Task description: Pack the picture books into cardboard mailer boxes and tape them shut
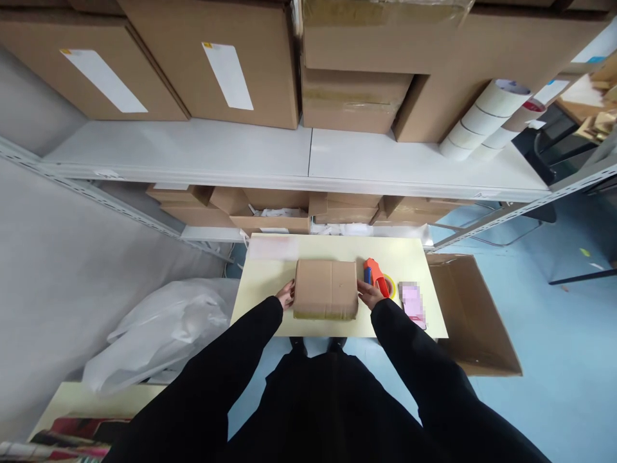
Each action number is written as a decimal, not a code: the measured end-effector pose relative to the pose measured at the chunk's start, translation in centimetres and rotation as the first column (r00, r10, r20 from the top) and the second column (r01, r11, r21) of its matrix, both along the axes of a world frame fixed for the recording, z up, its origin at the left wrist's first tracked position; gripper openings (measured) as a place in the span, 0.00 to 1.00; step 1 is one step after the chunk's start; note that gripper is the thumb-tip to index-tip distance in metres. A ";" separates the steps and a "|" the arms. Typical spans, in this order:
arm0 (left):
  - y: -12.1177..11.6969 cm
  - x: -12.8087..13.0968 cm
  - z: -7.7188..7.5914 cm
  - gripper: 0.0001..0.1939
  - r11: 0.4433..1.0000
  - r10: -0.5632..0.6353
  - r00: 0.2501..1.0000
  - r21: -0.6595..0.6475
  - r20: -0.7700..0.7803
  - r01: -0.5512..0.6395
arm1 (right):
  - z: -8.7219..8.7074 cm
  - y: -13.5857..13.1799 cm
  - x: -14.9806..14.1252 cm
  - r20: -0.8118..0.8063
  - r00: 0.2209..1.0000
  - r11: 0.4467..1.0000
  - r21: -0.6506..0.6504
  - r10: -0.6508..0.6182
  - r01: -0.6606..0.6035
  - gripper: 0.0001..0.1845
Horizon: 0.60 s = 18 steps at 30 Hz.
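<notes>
A closed cardboard box (326,289) rests on the small pale-yellow table (270,319) in front of me, with tape along its near lower edge. My left hand (286,294) presses against its left side, fingers partly hidden by the box. On the opposite side, my right hand (369,293) touches the box with its fingers, so both hands hold it between them. Just beyond the right hand lies an orange tape dispenser (376,276) with a blue part. A roll of yellow-edged tape (389,286) is beside it.
A pinkish, blurred item (412,303) lies at the table's right. An open carton (475,315) stands on the floor there. Shelving (202,154) behind holds boxes and stacked tape rolls (482,122). A white plastic bag (168,328) bulges at the left.
</notes>
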State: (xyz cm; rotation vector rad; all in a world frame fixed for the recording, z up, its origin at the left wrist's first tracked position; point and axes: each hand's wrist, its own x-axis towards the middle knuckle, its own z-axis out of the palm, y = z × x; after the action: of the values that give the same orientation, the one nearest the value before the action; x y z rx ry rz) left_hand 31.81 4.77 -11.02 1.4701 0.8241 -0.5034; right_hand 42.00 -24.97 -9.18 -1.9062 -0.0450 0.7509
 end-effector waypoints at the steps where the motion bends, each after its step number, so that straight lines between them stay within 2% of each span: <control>1: 0.1 -0.4 -0.5 0.36 1.000 0.012 1.000 0.024 0.016 -0.013 | -0.5 -0.6 -0.5 0.040 0.999 1.000 -0.013 0.019 -0.019 0.28; 4: 0.5 -2.2 -1.4 0.32 0.999 0.002 0.996 0.052 0.091 -0.007 | -1.8 -2.6 -2.2 0.107 0.989 0.993 -0.075 0.103 -0.095 0.36; 6: 0.5 -3.3 -1.5 0.31 0.999 -0.029 0.991 0.028 0.127 0.025 | -2.4 -3.4 -3.2 0.081 0.981 0.981 -0.101 0.175 -0.166 0.40; 10: 0.3 -4.2 -0.6 0.31 0.993 -0.116 0.963 0.010 0.245 0.117 | -2.8 -3.5 -3.7 0.024 0.972 0.971 -0.034 0.235 -0.235 0.42; 14: 1.1 -3.6 1.8 0.32 0.983 -0.159 0.951 0.128 0.267 0.129 | -1.3 -3.5 -2.3 0.083 0.980 0.983 0.034 0.179 -0.183 0.38; 18: 2.0 -2.3 4.5 0.32 0.992 -0.122 0.971 0.017 0.207 0.121 | 1.4 -3.6 -0.5 0.182 0.975 0.982 0.116 0.124 -0.147 0.31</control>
State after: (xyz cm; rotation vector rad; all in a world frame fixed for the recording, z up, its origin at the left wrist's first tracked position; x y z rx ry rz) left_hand 29.52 6.78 -6.51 1.5543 0.5729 -0.4307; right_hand 41.50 -28.60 -7.81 -1.8531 -0.3286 0.6536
